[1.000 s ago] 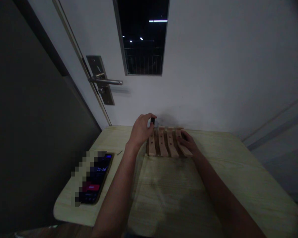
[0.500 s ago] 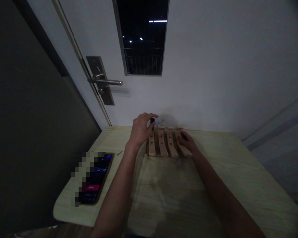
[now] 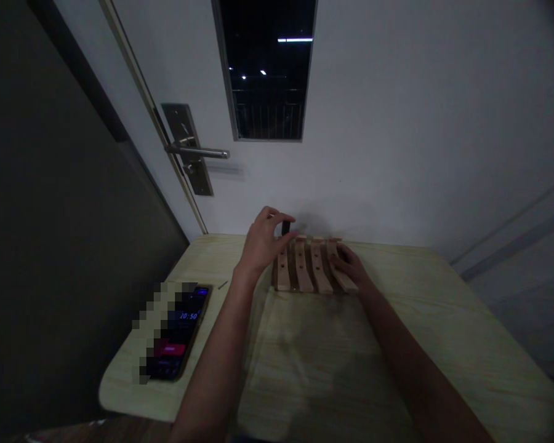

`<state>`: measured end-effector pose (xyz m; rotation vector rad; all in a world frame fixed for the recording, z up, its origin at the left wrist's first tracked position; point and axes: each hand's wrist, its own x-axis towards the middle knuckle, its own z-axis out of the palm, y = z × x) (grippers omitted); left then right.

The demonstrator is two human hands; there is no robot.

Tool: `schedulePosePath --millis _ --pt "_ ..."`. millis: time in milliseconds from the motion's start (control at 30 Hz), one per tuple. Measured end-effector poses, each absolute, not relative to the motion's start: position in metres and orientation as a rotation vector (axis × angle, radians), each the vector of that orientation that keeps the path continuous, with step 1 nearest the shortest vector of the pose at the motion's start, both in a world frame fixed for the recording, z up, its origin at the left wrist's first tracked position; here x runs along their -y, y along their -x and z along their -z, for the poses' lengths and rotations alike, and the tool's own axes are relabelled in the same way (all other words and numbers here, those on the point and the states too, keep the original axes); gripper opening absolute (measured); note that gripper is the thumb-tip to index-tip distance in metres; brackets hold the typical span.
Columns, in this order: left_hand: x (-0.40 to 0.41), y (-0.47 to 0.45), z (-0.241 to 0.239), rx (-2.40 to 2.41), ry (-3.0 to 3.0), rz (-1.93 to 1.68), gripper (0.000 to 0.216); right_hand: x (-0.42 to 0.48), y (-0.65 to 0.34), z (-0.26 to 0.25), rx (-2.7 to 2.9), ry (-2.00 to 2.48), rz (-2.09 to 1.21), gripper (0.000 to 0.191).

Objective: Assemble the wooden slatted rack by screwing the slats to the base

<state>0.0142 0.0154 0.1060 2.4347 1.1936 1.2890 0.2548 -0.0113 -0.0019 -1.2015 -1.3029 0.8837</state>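
Several curved wooden slats [image 3: 301, 271] with dark holes lie side by side at the back of the table. They sit on a darker wooden base that shows between them. My left hand [image 3: 264, 241] is closed in a pinch over the leftmost slat, thumb and forefinger on a small black cylindrical piece [image 3: 285, 227]. The piece stands upright; its lower end is hidden by the thumb. At the right end, my right hand [image 3: 351, 263] grips the rightmost slat [image 3: 342, 274], with the fingers curled on its edge.
A phone [image 3: 180, 332] with a lit screen lies on the left of the pale wooden table [image 3: 323, 351]. Near it is a small screw-like metal piece [image 3: 223, 285]. Right behind the table stands a white door with a metal handle [image 3: 203, 152].
My left hand's thumb and forefinger have shifted slightly right and spread a little at the black piece. My right hand stays on the rightmost slat.
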Motion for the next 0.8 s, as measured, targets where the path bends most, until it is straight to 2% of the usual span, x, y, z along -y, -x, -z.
schedulePosePath --millis 233,533,800 --pt "-0.0173 -0.0154 -0.1042 -1.142 -2.289 -1.287 0.012 0.0112 -0.2537 0.0001 1.301 1.205 -0.856 0.043" --pt "-0.0176 -0.0136 -0.1026 -1.009 -2.228 -1.259 0.047 0.0125 -0.253 -0.0005 1.287 1.226 -0.873 0.046" --pt "-0.0201 -0.0154 -0.0989 -1.058 -2.152 -1.304 0.017 0.0102 -0.2562 0.0024 1.311 1.221 -0.86 0.047"
